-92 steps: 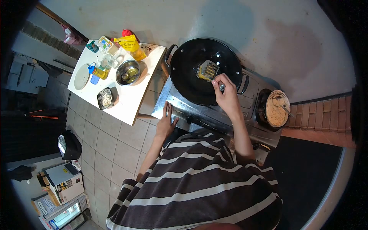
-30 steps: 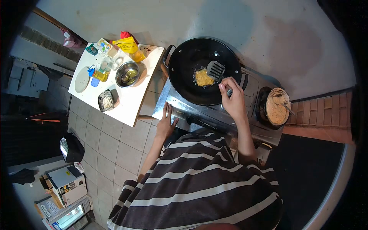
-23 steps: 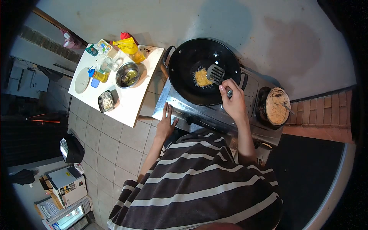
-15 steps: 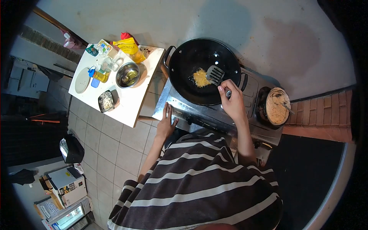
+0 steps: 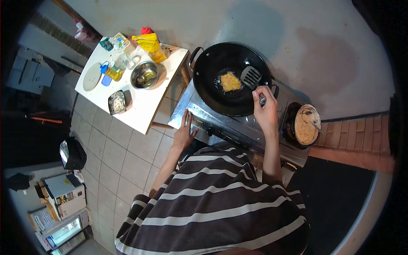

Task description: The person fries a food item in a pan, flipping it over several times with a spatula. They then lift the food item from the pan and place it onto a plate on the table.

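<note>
My right hand (image 5: pixel 265 106) is closed round the handle of a slotted spatula (image 5: pixel 251 77), whose dark head is over the right part of a black wok (image 5: pixel 216 104). Left of the spatula head, apart from it, a yellow-orange piece of food (image 5: pixel 230 81) with bubbling edges lies in the wok. The wok sits on a steel gas stove (image 5: pixel 229 126). My left hand (image 5: pixel 185 132) rests with fingers stretched out on the stove's left front edge, holding nothing.
Right of the wok stands a pan of orange-beige mixture (image 5: pixel 307 127) with a spoon. A white table (image 5: pixel 138 112) at left bears a steel bowl (image 5: pixel 144 75), a dark dish (image 5: pixel 117 103), an oil bottle (image 5: pixel 112 73), a yellow pouch (image 5: pixel 148 43) and a plate (image 5: pixel 92 77). Behind the stove is a wall (image 5: pixel 293 25).
The spatula has moved right, off the food, with my right hand. The food now looks squarer and more orange. My left hand stays on the stove edge; the view has shifted slightly.
</note>
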A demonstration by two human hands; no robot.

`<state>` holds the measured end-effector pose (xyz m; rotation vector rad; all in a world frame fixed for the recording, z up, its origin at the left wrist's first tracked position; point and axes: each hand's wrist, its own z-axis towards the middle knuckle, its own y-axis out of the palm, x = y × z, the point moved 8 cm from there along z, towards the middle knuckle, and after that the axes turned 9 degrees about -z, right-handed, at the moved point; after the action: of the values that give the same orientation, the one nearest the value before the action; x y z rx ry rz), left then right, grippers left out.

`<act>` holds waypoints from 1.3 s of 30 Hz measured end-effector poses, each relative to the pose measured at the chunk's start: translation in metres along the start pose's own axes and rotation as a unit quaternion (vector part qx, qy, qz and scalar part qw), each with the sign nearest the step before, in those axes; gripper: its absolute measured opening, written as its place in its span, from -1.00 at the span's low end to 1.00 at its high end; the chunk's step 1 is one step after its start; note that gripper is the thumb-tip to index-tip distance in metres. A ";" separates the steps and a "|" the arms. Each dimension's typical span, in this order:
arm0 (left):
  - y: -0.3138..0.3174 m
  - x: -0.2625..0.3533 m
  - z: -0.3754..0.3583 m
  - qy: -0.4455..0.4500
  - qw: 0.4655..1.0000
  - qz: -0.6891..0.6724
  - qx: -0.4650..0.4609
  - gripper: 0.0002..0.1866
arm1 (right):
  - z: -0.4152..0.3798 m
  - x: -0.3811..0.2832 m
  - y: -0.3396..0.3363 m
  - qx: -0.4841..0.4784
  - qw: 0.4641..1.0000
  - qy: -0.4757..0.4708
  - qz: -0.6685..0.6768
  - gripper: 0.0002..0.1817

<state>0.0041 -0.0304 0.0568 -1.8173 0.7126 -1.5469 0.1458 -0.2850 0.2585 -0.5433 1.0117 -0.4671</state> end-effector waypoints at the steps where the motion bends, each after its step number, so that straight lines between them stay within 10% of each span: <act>1: 0.001 -0.001 0.000 -0.014 1.000 0.000 -0.014 -0.12 | -0.001 -0.001 0.000 -0.003 1.000 0.002 -0.012 -0.86; 39: 0.005 0.003 0.006 0.019 0.998 0.049 -0.034 -0.09 | -0.002 0.012 0.009 -0.038 0.993 0.028 0.112 -0.66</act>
<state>0.0108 -0.0357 0.0543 -1.7791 0.8684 -1.5127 0.1505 -0.2853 0.2445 -0.4797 1.1341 -0.2459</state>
